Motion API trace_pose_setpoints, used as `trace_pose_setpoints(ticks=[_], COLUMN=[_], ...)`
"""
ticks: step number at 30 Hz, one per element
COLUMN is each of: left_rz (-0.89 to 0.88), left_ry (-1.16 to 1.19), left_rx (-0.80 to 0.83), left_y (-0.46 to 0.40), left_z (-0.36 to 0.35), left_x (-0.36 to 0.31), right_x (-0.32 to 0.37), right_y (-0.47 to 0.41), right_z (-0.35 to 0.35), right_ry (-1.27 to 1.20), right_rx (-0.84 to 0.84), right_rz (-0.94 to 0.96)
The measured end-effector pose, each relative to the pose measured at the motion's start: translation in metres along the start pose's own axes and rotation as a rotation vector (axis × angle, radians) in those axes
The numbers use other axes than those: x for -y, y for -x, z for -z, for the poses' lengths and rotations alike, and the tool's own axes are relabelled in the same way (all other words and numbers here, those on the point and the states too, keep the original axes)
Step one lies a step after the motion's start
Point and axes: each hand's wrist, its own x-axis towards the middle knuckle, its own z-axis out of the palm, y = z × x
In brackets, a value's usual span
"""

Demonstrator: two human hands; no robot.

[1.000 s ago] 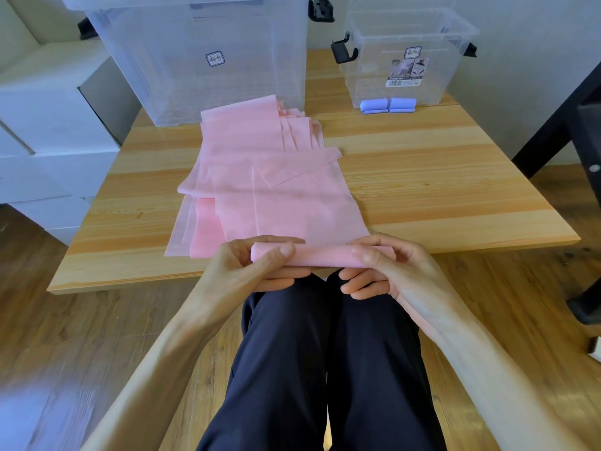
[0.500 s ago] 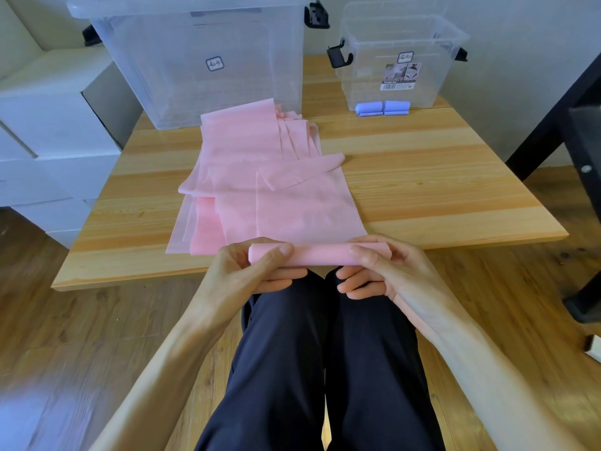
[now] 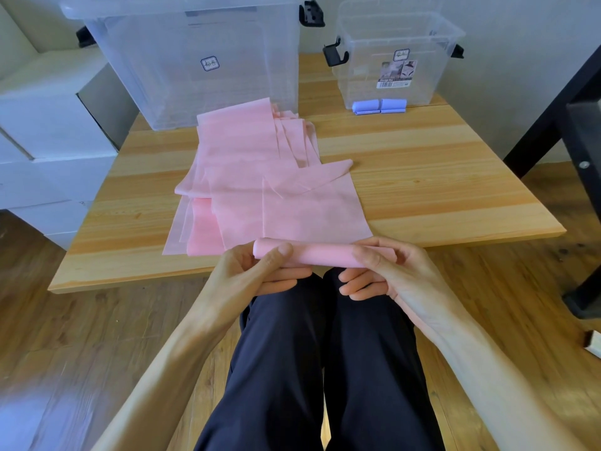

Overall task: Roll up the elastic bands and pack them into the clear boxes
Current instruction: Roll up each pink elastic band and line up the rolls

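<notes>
1. The rolling step is in hand: the left hand (image 3: 257, 271) and the right hand (image 3: 387, 271) each pinch one end of the pink roll (image 3: 320, 254) at the near edge of the table (image 3: 439, 190).
2. The unrolled part of the pink band (image 3: 312, 209) lies flat on the table, on the pile of pink bands (image 3: 237, 157).
3. The next move probably calls for turning the roll forward, tight and even.
4. The clear boxes, large (image 3: 195, 60) and small (image 3: 396, 60), wait at the far edge.

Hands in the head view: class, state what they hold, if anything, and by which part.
Both grip the rolled end of a pink elastic band: the left hand at the roll's left end, the right hand at its right end.
</notes>
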Motion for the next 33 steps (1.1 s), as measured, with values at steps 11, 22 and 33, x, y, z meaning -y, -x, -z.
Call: trace_pose_setpoints(ticks=[11,22,33], left_rz=[-0.048,-0.037,-0.021], left_ry=[-0.035,-0.069,0.089], left_rx=[0.002,0.009,0.037], left_y=[-0.0014,-0.0005,-0.0042], left_z=[0.0002,0.0000,-0.0003], left_x=[0.0022,0.0036,0.0038], right_x=[-0.0006,-0.0016,-0.0043], right_y=[-0.0003,0.0006,0.0023], right_z=[0.0025,0.0029,0.0046], right_ry=[0.002,0.010,0.018], right_rx=[-0.003,0.005,-0.010], right_rz=[0.001,-0.011,-0.003])
